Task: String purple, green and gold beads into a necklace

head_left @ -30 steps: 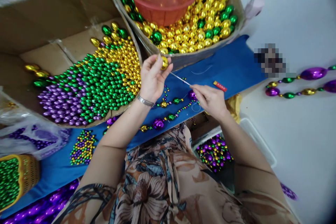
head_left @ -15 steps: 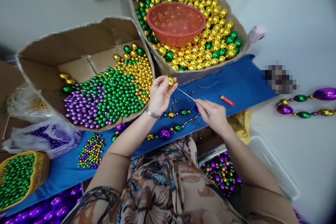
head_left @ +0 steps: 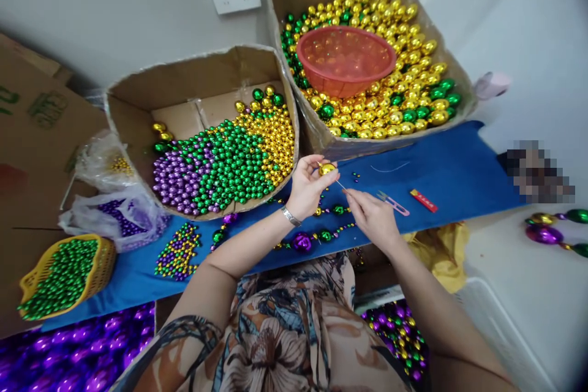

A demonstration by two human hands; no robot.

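Pinched between the thumb and fingers of my left hand (head_left: 307, 188) is a shiny gold bead (head_left: 327, 169). My right hand (head_left: 373, 215) grips a thin, straight needle (head_left: 340, 184), whose other end meets the bead; whether it passes through cannot be seen. Below both hands, a strung strand of purple, green and gold beads (head_left: 302, 241) lies on the blue cloth (head_left: 452, 159), partly hidden by my left forearm. Pink thread snips (head_left: 394, 203) and a small red packet (head_left: 423, 201) rest right of my right hand.
Two cardboard boxes of loose beads stand behind: a smaller one (head_left: 184, 76) and a larger one (head_left: 316, 135) with a red basin (head_left: 346, 61) in it. A yellow basket (head_left: 103, 263) of green beads and a plastic bag (head_left: 82, 214) sit left.
The view has shifted, so the scene sits farther right and the snips show. My hands are closer together, with less of the needle visible between the bead and my right fingers.
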